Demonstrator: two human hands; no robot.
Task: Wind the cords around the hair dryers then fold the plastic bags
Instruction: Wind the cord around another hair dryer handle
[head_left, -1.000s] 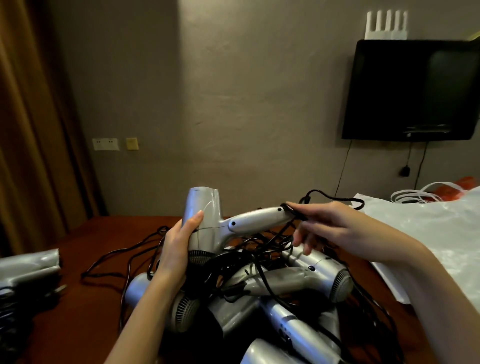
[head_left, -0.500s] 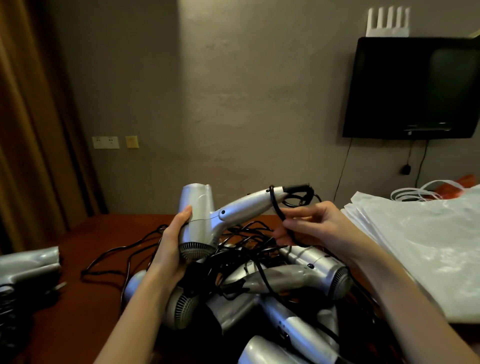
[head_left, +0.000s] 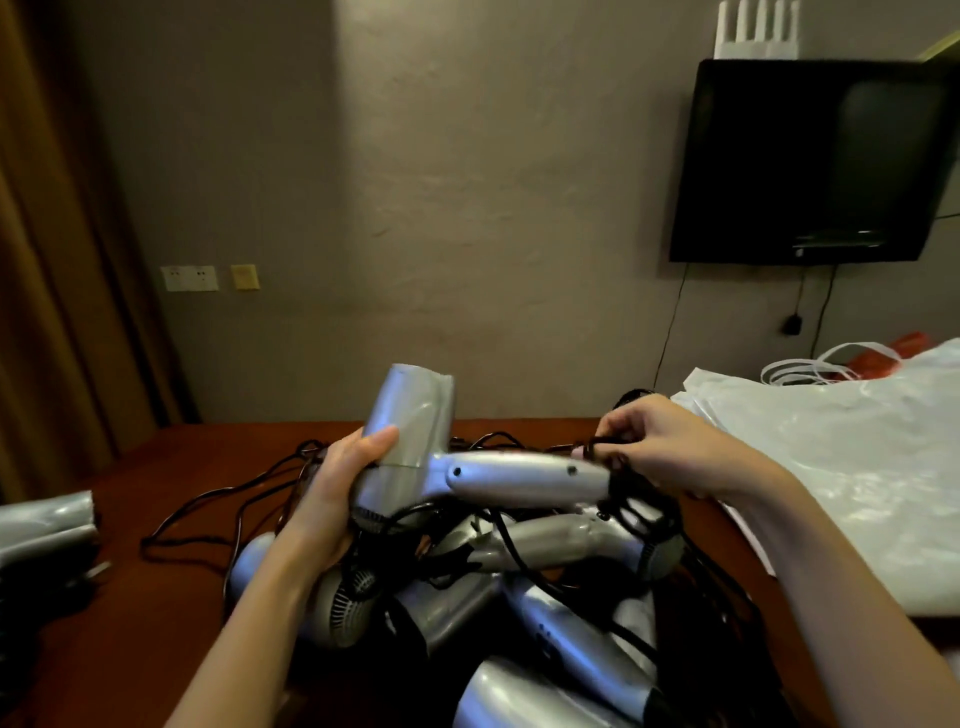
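Observation:
A silver hair dryer (head_left: 415, 431) is held up above a heap of several silver hair dryers (head_left: 550, 587) tangled in black cords. My left hand (head_left: 337, 483) grips its barrel from the left, thumb on the side. The handle points right, and my right hand (head_left: 660, 441) pinches the black cord (head_left: 618, 483) at the handle's end. White plastic bags (head_left: 852, 467) lie flat on the right.
The heap sits on a dark red table (head_left: 156, 613). Another silver dryer (head_left: 47, 525) lies at the left edge. Loose cord loops (head_left: 208, 509) trail left of the heap. A wall television (head_left: 810, 161) hangs at the back right, a brown curtain (head_left: 57, 260) on the left.
The held dryer's handle has swung from tilted up to level. My right hand has moved up and right to the handle's end with the cord.

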